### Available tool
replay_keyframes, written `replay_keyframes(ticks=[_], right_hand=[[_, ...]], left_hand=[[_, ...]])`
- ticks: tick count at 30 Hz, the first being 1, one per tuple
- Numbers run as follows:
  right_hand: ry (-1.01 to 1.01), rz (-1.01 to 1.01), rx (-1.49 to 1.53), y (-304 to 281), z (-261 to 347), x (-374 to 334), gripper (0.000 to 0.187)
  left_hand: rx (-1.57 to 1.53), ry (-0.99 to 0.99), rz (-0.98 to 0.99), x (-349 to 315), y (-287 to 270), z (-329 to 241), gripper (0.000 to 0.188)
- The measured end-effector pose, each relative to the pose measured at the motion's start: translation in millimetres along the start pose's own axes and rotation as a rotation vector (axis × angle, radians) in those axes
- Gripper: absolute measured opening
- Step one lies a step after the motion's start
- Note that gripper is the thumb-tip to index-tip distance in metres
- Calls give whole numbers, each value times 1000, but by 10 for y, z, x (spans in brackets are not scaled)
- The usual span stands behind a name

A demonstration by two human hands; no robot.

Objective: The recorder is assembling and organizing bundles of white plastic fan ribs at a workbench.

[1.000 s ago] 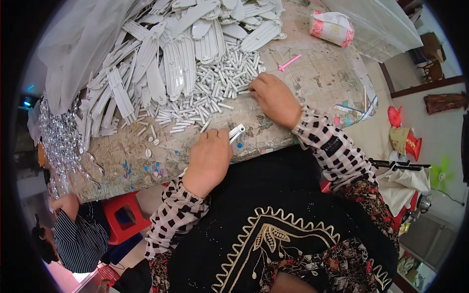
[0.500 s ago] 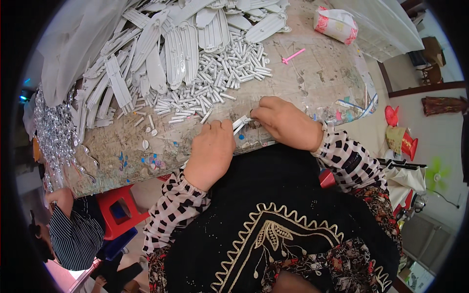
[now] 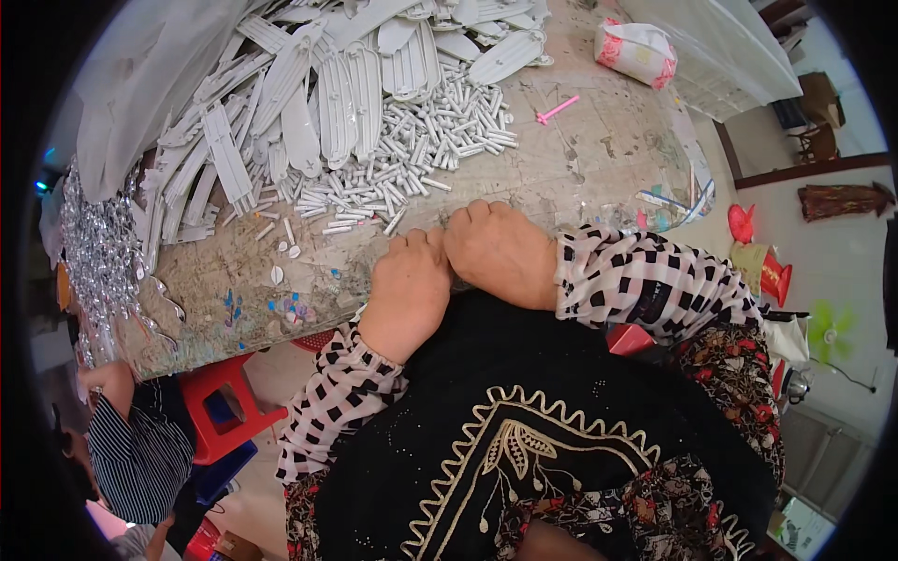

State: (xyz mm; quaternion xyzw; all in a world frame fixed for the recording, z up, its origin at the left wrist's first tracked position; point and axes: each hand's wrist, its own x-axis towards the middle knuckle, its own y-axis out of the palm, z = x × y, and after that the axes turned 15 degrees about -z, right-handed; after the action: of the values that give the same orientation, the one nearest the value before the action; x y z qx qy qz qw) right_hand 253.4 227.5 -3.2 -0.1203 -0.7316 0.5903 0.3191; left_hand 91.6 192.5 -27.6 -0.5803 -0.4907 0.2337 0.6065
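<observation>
Side by side at the near edge of the worktable (image 3: 561, 178), my left hand (image 3: 405, 294) and my right hand (image 3: 502, 254) meet with their knuckles up. The fingers of both are curled and pressed together. Whatever they hold is hidden beneath them. Just beyond lies a heap of small white rods (image 3: 402, 159), a few of them close to my left fingertips. Behind and to the left rises a pile of flat, ribbed white plastic pieces (image 3: 346, 93).
A pink stick (image 3: 558, 109) and a tissue pack (image 3: 636, 53) lie at the far right. Shiny silver strips (image 3: 98, 252) hang over the left edge. Below that edge are a red stool (image 3: 229, 411) and another person in a striped top (image 3: 140, 458).
My right hand has moved left and slightly nearer, up against my left hand. The white plastic piece that showed between them is now out of sight. My left hand has barely moved.
</observation>
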Motion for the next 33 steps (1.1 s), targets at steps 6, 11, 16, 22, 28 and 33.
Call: replay_keyframes(ticks=[6,11,16,22,28,33], right_hand=[[226,-20,479,-84,-312,270,22],[589,-31,715,537,-177,466,33],[684,-19,843,712,-279,441,32],[715,1,814,553,-398,395,34],[1020,-414,1345,266,-485,175,34],[979,-344,1469,-40,-349,-325,51]], left_hand=[[86,2,-12,-50,-46,62,10],[117,-16,28,-20,-8,76,10],[55,26,21,123,7,131,10],[39,11,12,266,-85,-43,11],[-142,-206,72,345,-195,-179,21],[-1353,-788,-330,627,-286,-249,23]])
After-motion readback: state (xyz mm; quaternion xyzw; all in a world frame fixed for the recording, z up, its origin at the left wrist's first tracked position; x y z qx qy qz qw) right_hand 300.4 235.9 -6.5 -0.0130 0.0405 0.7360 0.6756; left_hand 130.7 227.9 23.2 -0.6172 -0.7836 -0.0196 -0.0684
